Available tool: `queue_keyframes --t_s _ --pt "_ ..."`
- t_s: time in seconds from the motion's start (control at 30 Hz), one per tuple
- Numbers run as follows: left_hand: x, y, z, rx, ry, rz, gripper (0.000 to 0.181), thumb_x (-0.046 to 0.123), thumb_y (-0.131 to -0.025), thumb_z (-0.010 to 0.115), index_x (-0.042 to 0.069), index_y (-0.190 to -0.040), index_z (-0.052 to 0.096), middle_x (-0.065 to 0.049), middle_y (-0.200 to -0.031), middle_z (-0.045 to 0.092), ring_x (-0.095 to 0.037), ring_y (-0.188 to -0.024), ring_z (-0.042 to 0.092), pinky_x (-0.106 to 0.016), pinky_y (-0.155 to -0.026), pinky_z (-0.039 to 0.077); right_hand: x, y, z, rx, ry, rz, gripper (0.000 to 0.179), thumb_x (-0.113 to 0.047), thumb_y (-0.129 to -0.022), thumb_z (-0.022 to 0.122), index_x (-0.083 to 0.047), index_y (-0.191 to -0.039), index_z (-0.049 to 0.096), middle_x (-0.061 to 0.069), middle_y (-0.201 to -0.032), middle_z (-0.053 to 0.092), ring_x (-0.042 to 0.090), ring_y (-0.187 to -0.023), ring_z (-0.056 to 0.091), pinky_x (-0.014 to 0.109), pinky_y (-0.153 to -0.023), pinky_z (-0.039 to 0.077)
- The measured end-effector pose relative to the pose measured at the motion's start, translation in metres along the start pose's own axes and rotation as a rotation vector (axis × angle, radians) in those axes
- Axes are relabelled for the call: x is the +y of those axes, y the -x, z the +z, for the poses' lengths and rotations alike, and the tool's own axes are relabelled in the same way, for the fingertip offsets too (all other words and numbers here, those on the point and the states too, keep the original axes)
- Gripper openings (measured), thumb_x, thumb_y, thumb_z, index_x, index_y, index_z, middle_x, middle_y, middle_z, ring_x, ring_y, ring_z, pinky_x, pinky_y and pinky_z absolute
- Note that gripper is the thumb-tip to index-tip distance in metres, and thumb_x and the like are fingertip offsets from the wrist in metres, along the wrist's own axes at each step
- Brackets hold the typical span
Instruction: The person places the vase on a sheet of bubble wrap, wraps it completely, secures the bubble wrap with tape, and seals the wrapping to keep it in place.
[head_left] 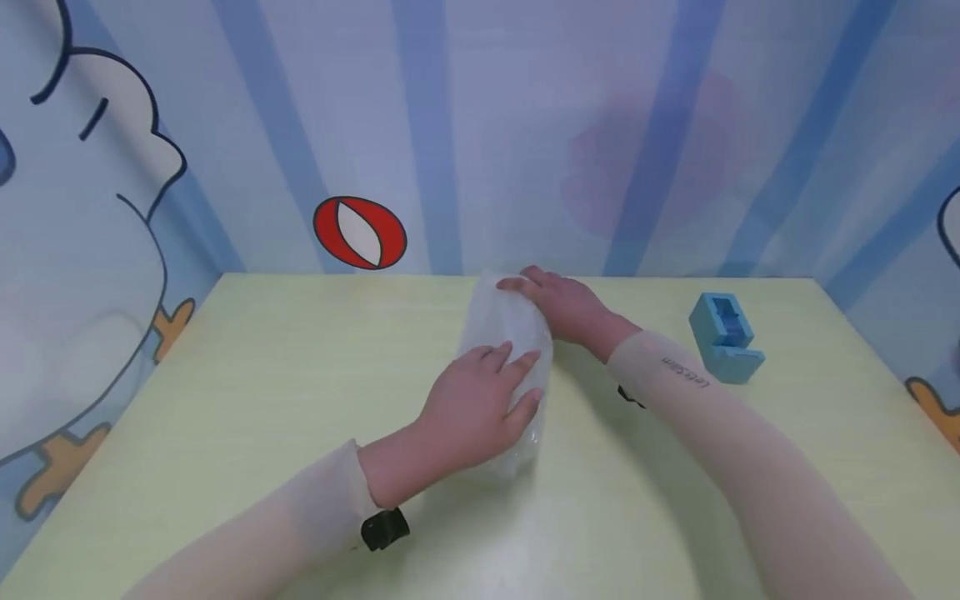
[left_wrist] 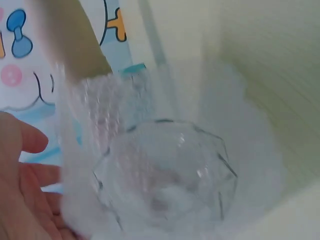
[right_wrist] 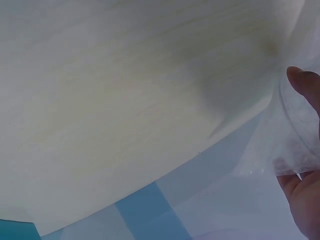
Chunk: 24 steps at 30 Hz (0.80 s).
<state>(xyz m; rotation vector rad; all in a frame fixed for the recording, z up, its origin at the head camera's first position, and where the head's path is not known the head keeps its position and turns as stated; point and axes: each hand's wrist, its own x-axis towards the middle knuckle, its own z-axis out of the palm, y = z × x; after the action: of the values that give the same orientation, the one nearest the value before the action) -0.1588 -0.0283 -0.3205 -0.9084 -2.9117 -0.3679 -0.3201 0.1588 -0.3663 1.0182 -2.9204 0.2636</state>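
A sheet of bubble wrap point(head_left: 498, 321) stands around a clear glass dish with a faceted rim point(left_wrist: 165, 122), which shows through in the left wrist view. My left hand point(head_left: 480, 408) lies against the near side of the wrap, fingers spread. Seen from the left wrist, the left hand point(left_wrist: 25, 185) is beside the wrap with thumb and fingers apart. At the far end, my right hand point(head_left: 566, 304) grips the wrapped glass. In the right wrist view, the right hand point(right_wrist: 307, 200) has its thumb on one side of the wrap point(right_wrist: 260, 155) and fingers on the other.
A blue tape dispenser point(head_left: 723, 337) stands on the pale yellow table point(head_left: 315, 375) at the right, near my right forearm. A cartoon-printed backdrop point(head_left: 495, 125) rises behind the table's far edge and along both sides.
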Motion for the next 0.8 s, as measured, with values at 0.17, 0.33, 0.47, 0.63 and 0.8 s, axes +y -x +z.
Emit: queue_keyframes --t_s 0.17,0.33,0.47,0.63,0.8 --pt "-0.021 -0.003 -0.001 0.041 0.194 0.041 0.042 0.022 -0.105 0.053 0.01 -0.144 0.06 -0.013 -0.14 0.067 -0.034 -0.129 0.063 -0.049 -0.108 0.051 0.003 -0.005 -0.001 -0.016 0.03 -0.039 0.061 -0.016 -0.097 0.069 -0.023 -0.152 0.043 0.02 -0.152 0.046 0.044 -0.136 0.054 0.058 -0.101 0.053" --pt "-0.034 -0.002 -0.003 0.022 0.339 0.032 0.043 0.019 -0.104 0.055 0.012 -0.146 0.058 -0.01 -0.119 0.076 -0.031 -0.118 0.067 -0.049 -0.1 0.054 0.002 -0.012 -0.001 -0.038 0.037 -0.067 0.064 -0.014 -0.095 0.071 -0.023 -0.152 0.043 0.021 -0.156 0.043 0.044 -0.14 0.05 0.058 -0.106 0.05" --pt "-0.04 -0.002 -0.006 -0.013 0.403 0.033 0.045 0.018 -0.104 0.057 0.012 -0.148 0.056 -0.013 -0.137 0.069 -0.032 -0.126 0.064 -0.05 -0.106 0.052 0.0 -0.016 -0.007 -0.035 0.077 -0.086 0.06 -0.017 -0.096 0.07 -0.023 -0.151 0.046 0.021 -0.155 0.046 0.043 -0.141 0.05 0.059 -0.11 0.047" --pt "-0.055 -0.008 -0.007 -0.003 0.456 -0.028 0.046 0.022 -0.101 0.063 0.013 -0.146 0.058 -0.011 -0.133 0.071 -0.027 -0.116 0.07 -0.042 -0.099 0.058 -0.014 -0.025 -0.016 -0.097 0.182 -0.08 0.057 -0.012 -0.099 0.065 -0.028 -0.151 0.048 0.017 -0.159 0.045 0.038 -0.148 0.043 0.06 -0.116 0.042" --pt "-0.078 -0.023 -0.001 0.031 0.487 -0.057 0.053 0.027 -0.096 0.071 0.011 -0.145 0.059 -0.01 -0.115 0.073 -0.024 -0.104 0.069 -0.039 -0.09 0.059 -0.027 -0.034 -0.02 -0.146 0.284 -0.108 0.065 -0.001 -0.096 0.066 -0.031 -0.151 0.048 0.013 -0.163 0.041 0.036 -0.15 0.041 0.059 -0.114 0.044"
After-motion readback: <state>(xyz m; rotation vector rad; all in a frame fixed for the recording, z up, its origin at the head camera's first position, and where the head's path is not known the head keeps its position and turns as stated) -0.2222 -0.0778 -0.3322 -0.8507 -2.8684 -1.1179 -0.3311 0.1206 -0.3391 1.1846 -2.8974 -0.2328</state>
